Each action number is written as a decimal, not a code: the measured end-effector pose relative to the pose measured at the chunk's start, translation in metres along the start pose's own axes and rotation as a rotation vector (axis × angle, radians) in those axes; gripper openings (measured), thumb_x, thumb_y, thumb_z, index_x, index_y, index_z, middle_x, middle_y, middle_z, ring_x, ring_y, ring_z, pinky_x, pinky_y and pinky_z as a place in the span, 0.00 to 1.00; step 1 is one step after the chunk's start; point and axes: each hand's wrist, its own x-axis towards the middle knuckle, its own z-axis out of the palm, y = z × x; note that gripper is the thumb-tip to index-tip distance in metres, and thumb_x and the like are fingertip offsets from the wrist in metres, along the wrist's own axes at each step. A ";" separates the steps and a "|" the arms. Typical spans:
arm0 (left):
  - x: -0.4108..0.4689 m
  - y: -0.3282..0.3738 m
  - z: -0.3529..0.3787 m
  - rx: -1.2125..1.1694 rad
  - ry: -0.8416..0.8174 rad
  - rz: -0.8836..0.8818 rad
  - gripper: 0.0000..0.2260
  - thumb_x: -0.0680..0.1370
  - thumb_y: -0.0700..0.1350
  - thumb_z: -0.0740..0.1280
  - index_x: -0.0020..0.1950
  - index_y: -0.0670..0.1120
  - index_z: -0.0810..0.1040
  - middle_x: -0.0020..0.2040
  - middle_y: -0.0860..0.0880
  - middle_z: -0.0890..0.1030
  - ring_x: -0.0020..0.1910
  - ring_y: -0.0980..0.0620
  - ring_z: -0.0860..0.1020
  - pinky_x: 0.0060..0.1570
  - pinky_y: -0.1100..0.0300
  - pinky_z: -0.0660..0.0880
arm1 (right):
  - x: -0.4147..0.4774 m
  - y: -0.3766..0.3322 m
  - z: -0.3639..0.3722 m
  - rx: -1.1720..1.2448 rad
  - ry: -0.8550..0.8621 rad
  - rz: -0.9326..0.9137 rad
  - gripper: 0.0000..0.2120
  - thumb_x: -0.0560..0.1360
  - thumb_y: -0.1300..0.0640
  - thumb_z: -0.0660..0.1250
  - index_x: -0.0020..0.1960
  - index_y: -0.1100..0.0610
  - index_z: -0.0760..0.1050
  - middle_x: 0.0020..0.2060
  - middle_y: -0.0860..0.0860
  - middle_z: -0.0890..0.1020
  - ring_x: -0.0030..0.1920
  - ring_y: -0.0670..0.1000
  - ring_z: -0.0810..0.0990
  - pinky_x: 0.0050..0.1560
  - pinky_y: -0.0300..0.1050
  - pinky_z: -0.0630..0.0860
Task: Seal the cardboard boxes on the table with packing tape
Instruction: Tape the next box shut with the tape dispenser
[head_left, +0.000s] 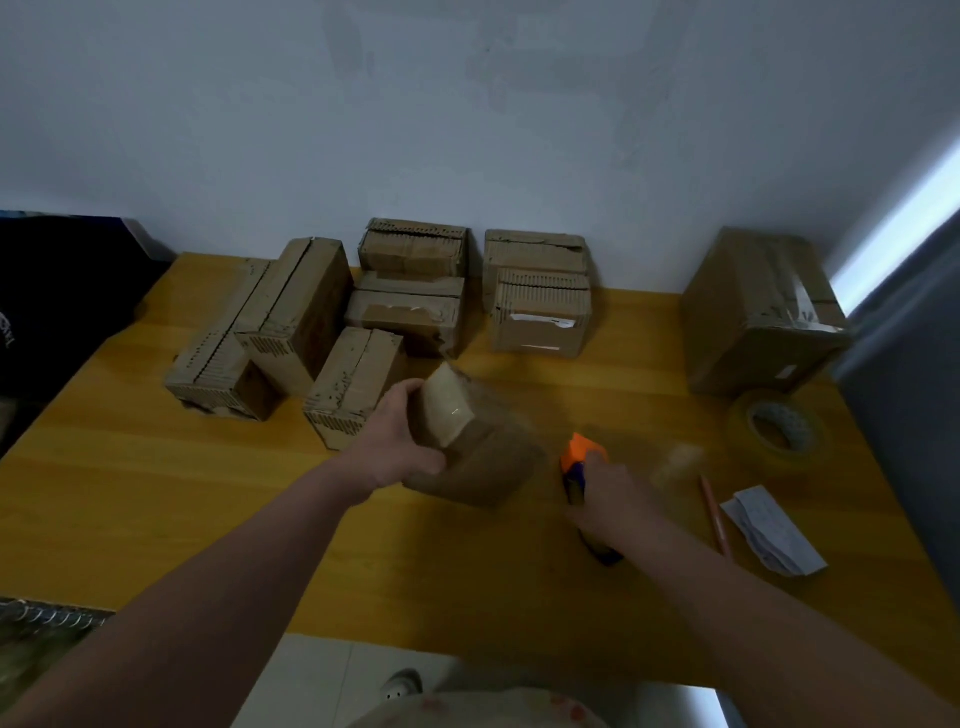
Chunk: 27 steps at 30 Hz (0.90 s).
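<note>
My left hand (402, 441) grips a small cardboard box (478, 457), tilted and blurred, just above the middle of the yellow table (156, 509). A shiny strip of tape shows on the box's upper face. My right hand (610, 493) holds an orange and dark blue tool (579, 457) to the right of that box; I cannot tell what kind of tool it is. A roll of packing tape (779, 431) lies flat at the right. Several more cardboard boxes (291, 317) stand in a cluster along the wall.
A large cardboard box (753, 312) stands at the back right corner. A pencil (714, 514) and a folded paper slip (774, 530) lie near the right edge. A dark bag (57, 296) sits beyond the table's left end. A curtain (909, 364) hangs at the right.
</note>
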 end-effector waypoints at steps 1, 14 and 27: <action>0.000 -0.003 -0.002 -0.021 -0.081 -0.014 0.46 0.61 0.42 0.74 0.74 0.51 0.55 0.64 0.50 0.67 0.64 0.46 0.68 0.56 0.52 0.74 | 0.000 0.000 0.004 -0.020 -0.016 0.024 0.21 0.76 0.51 0.67 0.65 0.56 0.64 0.48 0.53 0.77 0.50 0.57 0.79 0.41 0.48 0.74; 0.008 -0.017 0.011 0.422 0.182 0.082 0.27 0.79 0.35 0.60 0.77 0.48 0.60 0.76 0.44 0.60 0.74 0.45 0.59 0.71 0.53 0.59 | -0.001 0.010 0.010 0.200 0.058 0.134 0.21 0.75 0.61 0.66 0.64 0.54 0.63 0.41 0.49 0.73 0.42 0.53 0.74 0.35 0.46 0.70; -0.002 -0.008 0.056 1.073 -0.129 0.261 0.29 0.83 0.45 0.56 0.79 0.52 0.43 0.79 0.52 0.42 0.78 0.49 0.43 0.74 0.49 0.44 | -0.009 0.009 -0.024 1.023 0.232 0.006 0.25 0.73 0.52 0.73 0.63 0.50 0.64 0.43 0.40 0.71 0.37 0.38 0.72 0.28 0.32 0.68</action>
